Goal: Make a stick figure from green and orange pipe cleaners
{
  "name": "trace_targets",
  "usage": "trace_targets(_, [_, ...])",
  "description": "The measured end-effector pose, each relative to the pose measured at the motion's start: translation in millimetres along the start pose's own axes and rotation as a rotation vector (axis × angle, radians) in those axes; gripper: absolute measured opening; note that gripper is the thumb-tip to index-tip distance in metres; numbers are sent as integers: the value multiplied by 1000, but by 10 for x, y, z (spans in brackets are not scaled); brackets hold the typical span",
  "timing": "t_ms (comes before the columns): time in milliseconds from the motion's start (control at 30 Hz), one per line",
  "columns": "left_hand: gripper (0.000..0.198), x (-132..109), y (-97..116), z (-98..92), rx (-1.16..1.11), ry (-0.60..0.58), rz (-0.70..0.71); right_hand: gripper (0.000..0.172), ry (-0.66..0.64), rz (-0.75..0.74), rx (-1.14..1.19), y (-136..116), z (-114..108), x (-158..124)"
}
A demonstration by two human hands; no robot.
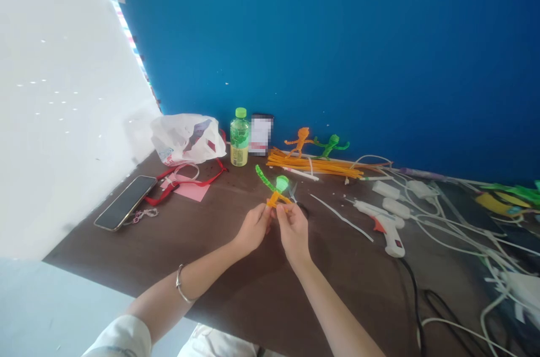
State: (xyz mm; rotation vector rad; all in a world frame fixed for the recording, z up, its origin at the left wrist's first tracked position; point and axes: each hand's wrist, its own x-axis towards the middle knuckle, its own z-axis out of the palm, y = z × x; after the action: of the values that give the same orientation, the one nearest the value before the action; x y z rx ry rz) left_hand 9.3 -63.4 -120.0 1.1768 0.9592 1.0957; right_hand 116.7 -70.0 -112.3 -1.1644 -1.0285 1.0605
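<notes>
My left hand and my right hand both pinch a small pipe-cleaner figure above the dark wooden desk. The figure has an orange body, a pale green head and a long green limb angled up to the left. Its lower part is hidden by my fingers. Farther back, a finished-looking orange pipe-cleaner figure and a green one lean near the blue wall. A bundle of orange pipe cleaners lies in front of them. A white hot glue gun rests to the right of my right hand.
A green-capped bottle, a white plastic bag, a smartphone, pink paper and a red strap occupy the back left. White cables tangle across the right. Blue and white walls bound the desk.
</notes>
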Motion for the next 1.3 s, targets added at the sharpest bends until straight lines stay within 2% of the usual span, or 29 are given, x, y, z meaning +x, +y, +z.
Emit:
trace_targets(133, [33, 11, 32, 37, -435, -153, -93, 23, -15, 29, 89, -1, 9, -2])
trace_targets(233, [28, 6, 77, 42, -658, -264, -182, 20, -26, 95, 209, -10, 21, -2])
trace_targets(367, [25, -11, 154, 10, -844, -382, -311, 21, -58, 282, 328, -8, 31, 3])
trace_targets(467, [24, -47, 195, -40, -931, -500, -450, 20, -82, 308, 397, 2, 24, 11])
trace_targets(600, [31, -89, 192, -90, -1000, -484, -587, 20, -229, 298, 452, 4, 6, 3])
trace_targets(667, [31, -82, 176, -90, -974, -488, -592, 22, -256, 289, 431, -4, -4, -2])
trace_targets(767, [22, -40, 138, -49, -814, -480, -524, 26, -202, 271, 344, -15, -22, 8])
trace_targets(800, [22, -26, 120, -28, -722, -429, -461, 26, -169, 259, 305, -17, -26, 15])
trace_targets(933, [24, -6, 33, 34, -227, -39, -93, 26, 14, 91, 69, -29, -30, 37])
trace_targets(1000, [27, -12, 1, 35, -5, 70, 21, 26, 86, -6, -46, -44, -25, 33])
trace_targets(1067, [28, -16, -9, 22, 143, 96, 67, 25, 107, -54, -105, -58, -20, 22])
trace_targets(1133, [27, -14, -1, 8, 199, 83, 85, 25, 92, -66, -118, -63, -20, 12])
trace_targets(1200, [27, -10, 18, 4, 178, 60, 78, 24, 70, -52, -109, -56, -25, 12])
trace_targets(1300, [31, -9, 49, 16, 81, 9, -16, 22, 85, -17, -67, -38, -37, 32])
